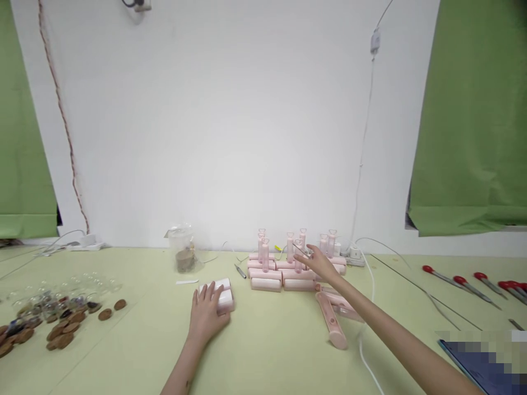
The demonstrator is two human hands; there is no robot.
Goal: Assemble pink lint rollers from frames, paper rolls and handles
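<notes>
White and pale pink cylinders (225, 302) lie on the table under the spread fingers of my left hand (208, 311), which rests on them. My right hand (320, 262) pinches a thin metal tool (300, 250) like tweezers, its tip near the upright clear pink tubes (265, 257). Those tubes stand on and behind rows of pink cylinders (266, 284). Below my right forearm, a long pink casing (330, 322) lies at a slant beside other pink pieces.
Glass domes (53, 296) and brown discs (61, 334) cover the left side. A plastic bag (184, 249) stands at the back. Red-handled tools (473, 286), a white cable (373, 274) and a dark device (473, 365) lie right. The wall borders the table (263, 345).
</notes>
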